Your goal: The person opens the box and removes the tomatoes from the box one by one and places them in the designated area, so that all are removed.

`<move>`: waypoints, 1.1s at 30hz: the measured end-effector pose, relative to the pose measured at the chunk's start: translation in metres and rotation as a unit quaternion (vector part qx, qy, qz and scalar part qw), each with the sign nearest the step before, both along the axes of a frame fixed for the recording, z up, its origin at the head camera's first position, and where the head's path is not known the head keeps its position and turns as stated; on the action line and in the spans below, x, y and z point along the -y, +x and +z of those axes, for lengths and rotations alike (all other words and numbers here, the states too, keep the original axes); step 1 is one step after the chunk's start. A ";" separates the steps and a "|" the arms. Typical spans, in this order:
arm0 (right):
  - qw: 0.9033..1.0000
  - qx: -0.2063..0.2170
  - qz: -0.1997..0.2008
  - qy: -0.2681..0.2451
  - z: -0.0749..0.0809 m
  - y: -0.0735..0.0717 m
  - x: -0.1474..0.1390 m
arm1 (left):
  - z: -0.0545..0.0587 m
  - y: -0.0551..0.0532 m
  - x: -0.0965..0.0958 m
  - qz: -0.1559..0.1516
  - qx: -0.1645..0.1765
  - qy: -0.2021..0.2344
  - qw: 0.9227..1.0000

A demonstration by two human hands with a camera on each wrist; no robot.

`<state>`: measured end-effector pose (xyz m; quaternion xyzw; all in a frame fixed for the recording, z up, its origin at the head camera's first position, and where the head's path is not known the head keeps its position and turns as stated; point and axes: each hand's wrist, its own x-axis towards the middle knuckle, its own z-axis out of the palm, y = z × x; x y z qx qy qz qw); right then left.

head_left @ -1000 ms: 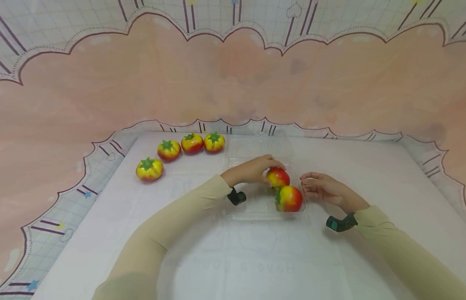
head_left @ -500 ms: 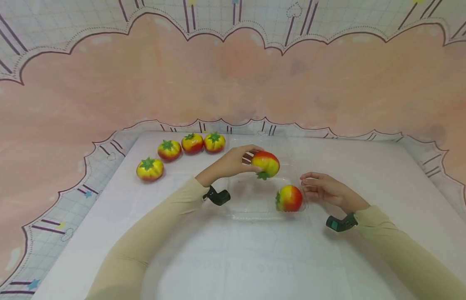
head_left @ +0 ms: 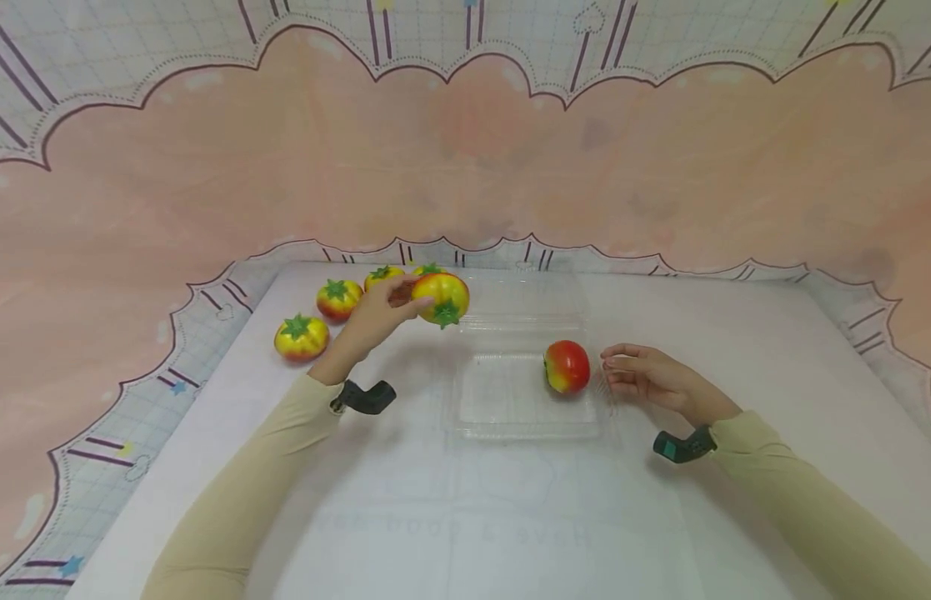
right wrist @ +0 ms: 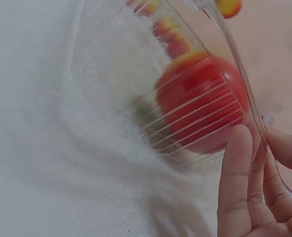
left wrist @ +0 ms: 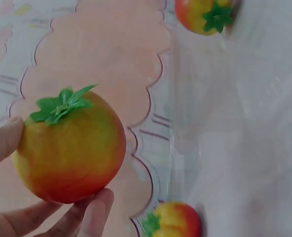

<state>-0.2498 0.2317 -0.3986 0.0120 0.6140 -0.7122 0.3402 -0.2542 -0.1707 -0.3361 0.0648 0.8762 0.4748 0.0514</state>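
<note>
My left hand (head_left: 375,317) grips a yellow-red artificial tomato (head_left: 441,298), raised left of a clear plastic box (head_left: 528,430). Its green leafy top tilts toward the head camera; in the left wrist view fingers and thumb are around the tomato (left wrist: 71,148). Another tomato (head_left: 567,367) lies on its side in the box, near the right wall. At that wall my right hand (head_left: 653,379) pinches the box's rim, with the rim between thumb and fingers in the right wrist view. Through the ribbed plastic the boxed tomato (right wrist: 200,103) shows red.
Several more tomatoes stand at the back left, among them a front one (head_left: 302,337) and one behind it (head_left: 337,300); my left hand partly covers the farther ones. The box's lid (head_left: 521,296) lies folded back. A patterned curtain (head_left: 465,167) borders the white table (head_left: 525,517).
My left hand has lifted a tomato out of the box and carried it left. The other tomato has rolled slightly back and left inside the box. My right hand stays in place.
</note>
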 end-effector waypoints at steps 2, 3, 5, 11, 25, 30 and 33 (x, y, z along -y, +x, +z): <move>1.000 0.000 0.000 0.002 0.000 0.000 0.000 | -0.004 0.002 0.011 0.027 0.008 0.005 1.000; 1.000 0.000 0.000 0.002 0.000 0.000 0.001 | -0.006 0.002 0.015 0.041 0.015 0.007 0.999; 1.000 -0.001 0.002 0.002 0.001 0.000 0.001 | -0.011 0.002 0.024 0.065 0.031 0.009 0.997; 1.000 -0.005 0.012 -0.008 0.002 0.000 0.000 | -0.026 0.000 0.040 0.099 0.077 0.017 0.992; 1.000 -0.010 0.010 -0.004 -0.001 0.000 0.002 | -0.056 -0.019 0.032 0.116 0.122 0.077 0.983; 1.000 -0.010 0.008 -0.008 0.000 0.000 0.001 | -0.059 -0.026 0.026 0.136 0.141 0.111 0.974; 1.000 -0.006 0.009 -0.011 0.000 0.000 0.001 | -0.061 -0.030 0.024 0.147 0.147 0.117 0.971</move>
